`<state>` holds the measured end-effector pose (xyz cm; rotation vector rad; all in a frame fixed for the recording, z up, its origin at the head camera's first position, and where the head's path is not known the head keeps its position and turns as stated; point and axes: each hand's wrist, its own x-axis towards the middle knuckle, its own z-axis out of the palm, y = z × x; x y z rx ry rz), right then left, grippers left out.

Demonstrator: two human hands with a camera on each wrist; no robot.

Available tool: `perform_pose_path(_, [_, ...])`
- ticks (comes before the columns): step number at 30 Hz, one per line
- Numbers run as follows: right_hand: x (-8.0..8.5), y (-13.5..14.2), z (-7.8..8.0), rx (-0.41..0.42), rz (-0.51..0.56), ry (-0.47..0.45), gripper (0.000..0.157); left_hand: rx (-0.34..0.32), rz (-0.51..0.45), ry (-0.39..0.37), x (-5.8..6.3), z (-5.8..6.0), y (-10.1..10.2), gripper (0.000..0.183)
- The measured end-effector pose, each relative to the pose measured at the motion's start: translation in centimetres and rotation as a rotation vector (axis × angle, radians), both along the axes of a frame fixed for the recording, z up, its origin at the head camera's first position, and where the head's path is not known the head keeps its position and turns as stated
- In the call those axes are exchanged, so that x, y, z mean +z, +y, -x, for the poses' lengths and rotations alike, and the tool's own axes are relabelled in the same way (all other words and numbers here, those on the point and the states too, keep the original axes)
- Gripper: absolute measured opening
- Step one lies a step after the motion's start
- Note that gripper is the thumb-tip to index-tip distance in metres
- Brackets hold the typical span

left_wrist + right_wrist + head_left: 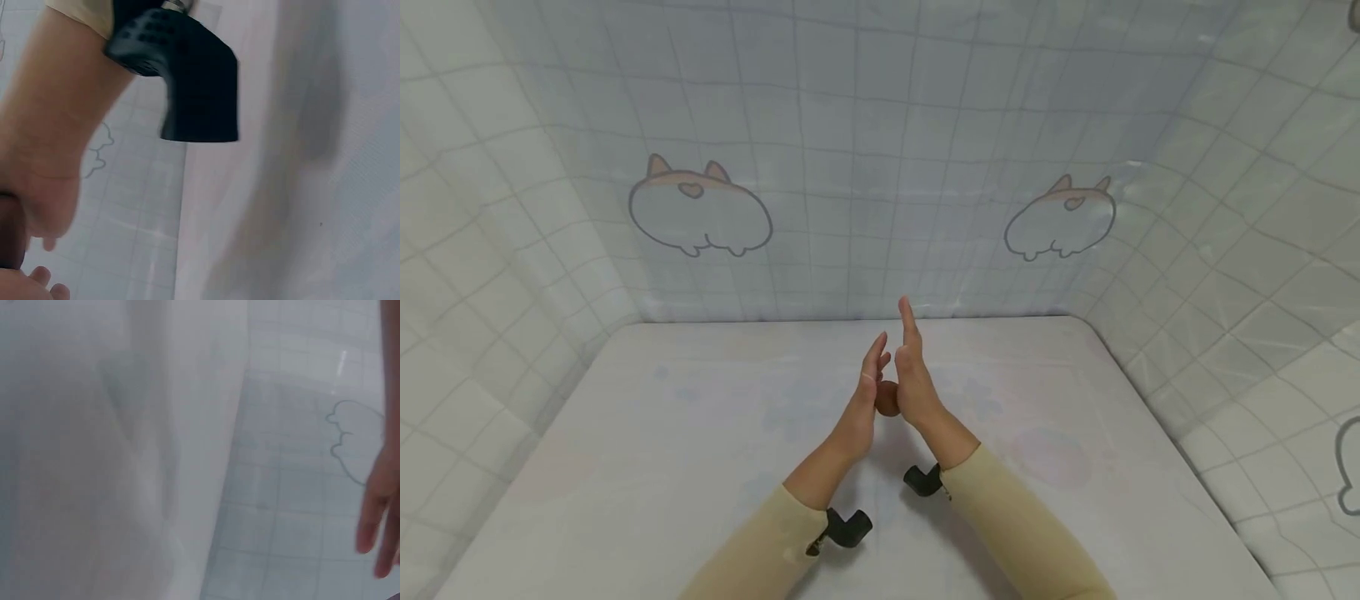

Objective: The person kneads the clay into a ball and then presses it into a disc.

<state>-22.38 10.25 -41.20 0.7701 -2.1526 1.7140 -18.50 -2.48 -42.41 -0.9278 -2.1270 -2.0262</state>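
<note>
Between the two palms sits a small brown ball [887, 399], held a little above the table. My left hand [861, 408] presses it from the left, fingers extended and slightly bent. On the other side my right hand [916, 379] lies flat against it, fingers straight and pointing away. In the left wrist view, part of the brown ball [10, 231] shows at the left edge, next to the heel of the right hand [47, 200]. The right wrist view catches only fingers [370, 528] at its right edge; the ball is out of sight there.
A white, faintly patterned table [647, 467] lies below. Grid-patterned sheeting [850, 167] with cartoon animals encloses its back and sides. Black angled pieces stick out from the left cuff [850, 530] and the right cuff [922, 481].
</note>
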Motion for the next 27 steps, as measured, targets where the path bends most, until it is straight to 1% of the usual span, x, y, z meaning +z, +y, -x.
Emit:
perform_pose_path(5, [-1.0,-0.1,0.3,0.043,-0.056,-0.055,0.094,-0.003,-0.097,-0.005,0.5,0.0,-0.3,0.092])
perform_pose_path(7, [-1.3,0.0,0.1,0.054,-0.082,-0.054,0.094,-0.001,-0.120,-0.011,0.7,0.2,-0.2,0.091])
perform_pose_path(9, [-1.6,-0.2,-0.1,0.072,-0.099,-0.065,0.093,0.015,-0.132,-0.012,0.9,0.3,-0.3,0.089])
perform_pose_path(14, [-1.9,-0.5,-0.5,0.108,-0.130,-0.082,0.092,0.078,-0.161,0.011,1.5,0.7,-0.4,0.093])
perform_pose_path(18, [-1.8,-0.7,-0.8,0.149,-0.114,-0.036,0.091,0.141,-0.176,0.006,2.1,1.1,-0.4,0.096])
perform_pose_path(22, [-1.6,-0.9,-1.5,0.211,-0.097,0.005,0.092,0.195,-0.167,-0.007,2.5,1.6,-0.5,0.097])
perform_pose_path(27, [-1.1,-1.3,-2.9,0.272,-0.073,0.027,0.093,0.218,-0.142,-0.044,2.4,2.2,-0.6,0.098])
